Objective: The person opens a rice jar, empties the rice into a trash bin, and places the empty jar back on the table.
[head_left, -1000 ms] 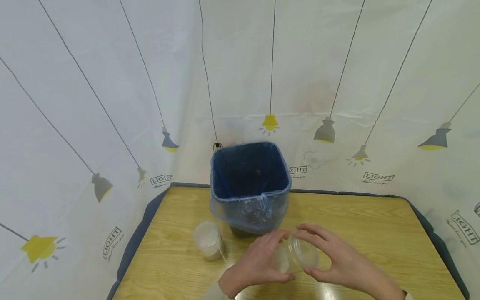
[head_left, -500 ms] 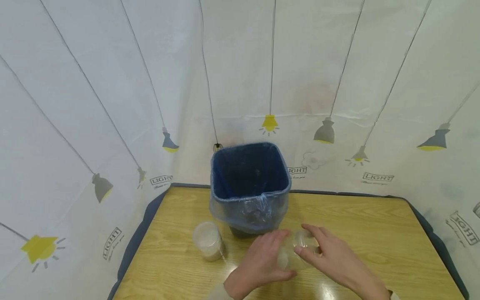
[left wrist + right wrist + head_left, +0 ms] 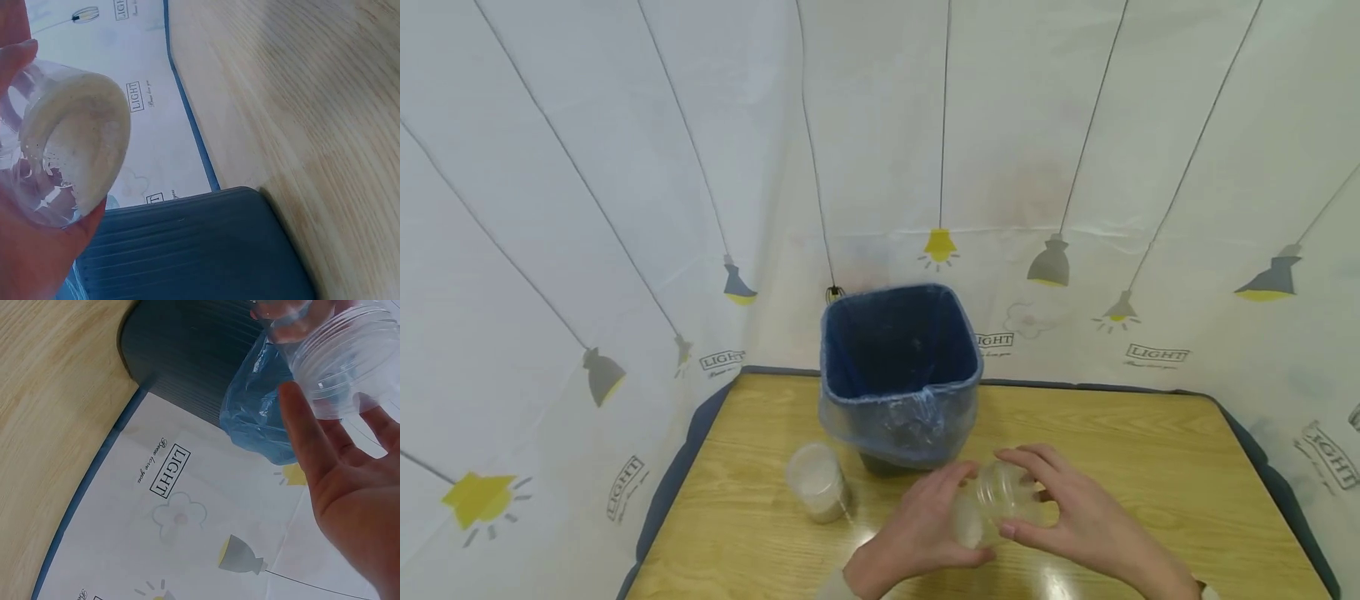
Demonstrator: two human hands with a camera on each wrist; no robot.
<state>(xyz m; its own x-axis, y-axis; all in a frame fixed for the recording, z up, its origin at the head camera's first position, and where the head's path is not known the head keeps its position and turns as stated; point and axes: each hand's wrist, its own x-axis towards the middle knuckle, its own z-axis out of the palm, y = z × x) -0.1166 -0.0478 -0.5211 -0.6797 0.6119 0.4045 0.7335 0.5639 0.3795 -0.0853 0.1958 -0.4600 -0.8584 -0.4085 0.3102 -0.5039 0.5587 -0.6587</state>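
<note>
In the head view my left hand (image 3: 917,525) holds a clear plastic jar (image 3: 967,521) by its body, the jar tipped on its side above the table. The left wrist view shows a whitish layer over the jar's base (image 3: 103,140). Opposite, my right hand (image 3: 1078,525) has thumb and fingers spread round the jar's clear ridged lid (image 3: 997,492). In the right wrist view a fingertip lies right at the ridged rings (image 3: 325,369). The palms hide part of the jar. A second clear jar (image 3: 816,479) with pale contents stands upright to the left.
A dark bin (image 3: 883,467) with a blue plastic liner (image 3: 917,425) over its rim stands just beyond my hands. The wooden table (image 3: 1135,442) extends right. A white cloth printed with lamps (image 3: 880,150) hangs behind and at both sides.
My right hand has turned at the lid, rolling over toward the left hand and then back with fingers spread again. The left hand keeps its grip; the jar stays in nearly the same place.
</note>
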